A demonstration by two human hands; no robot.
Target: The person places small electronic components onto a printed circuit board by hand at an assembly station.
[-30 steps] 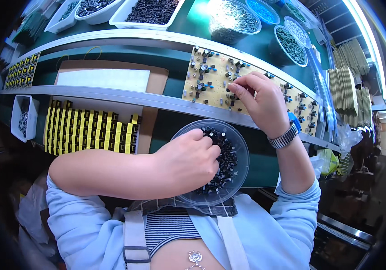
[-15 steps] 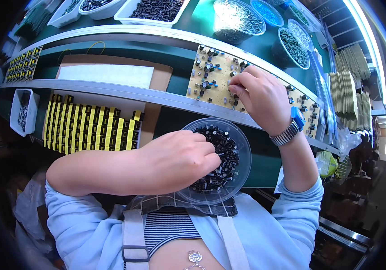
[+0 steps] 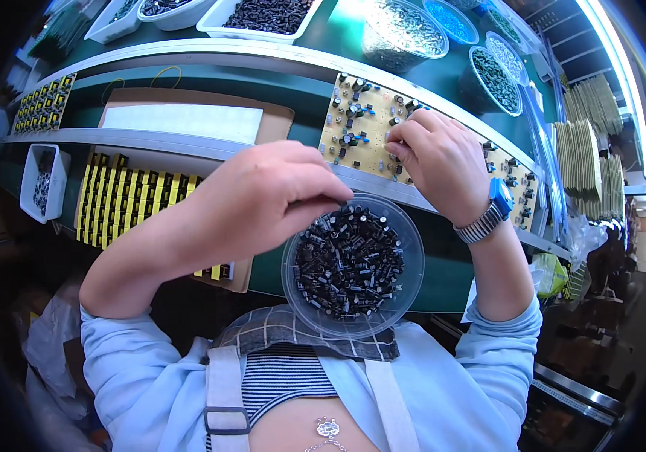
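My left hand [image 3: 274,196] hovers over the far left rim of a round clear plastic bowl [image 3: 416,264], thumb and forefinger pinched together; whatever lies between them is too small to make out. Heaped in the bowl are small black cylindrical capacitors [image 3: 349,264] with silvery ends. My right hand [image 3: 443,158], wearing a blue-cased watch [image 3: 499,197] on its wrist, is at a tan circuit board [image 3: 349,151]. Its thumb and fingertips are closed low over the board, and what they grip is hidden. Black capacitors and small blue parts stand upright on the board.
Metal rails [image 3: 187,145] run across the bench, carrying the boards. Yellow-and-black transformers [image 3: 127,188] stand in rows in a carton at left, beside a small white bin [image 3: 43,184]. Tubs of components [image 3: 263,16] line the far side. Stacked boards [image 3: 579,158] stand at right.
My left hand has risen out of the capacitor bowl and moved away from me, to the bowl's far left rim. My right hand stays at the board, almost unmoved.
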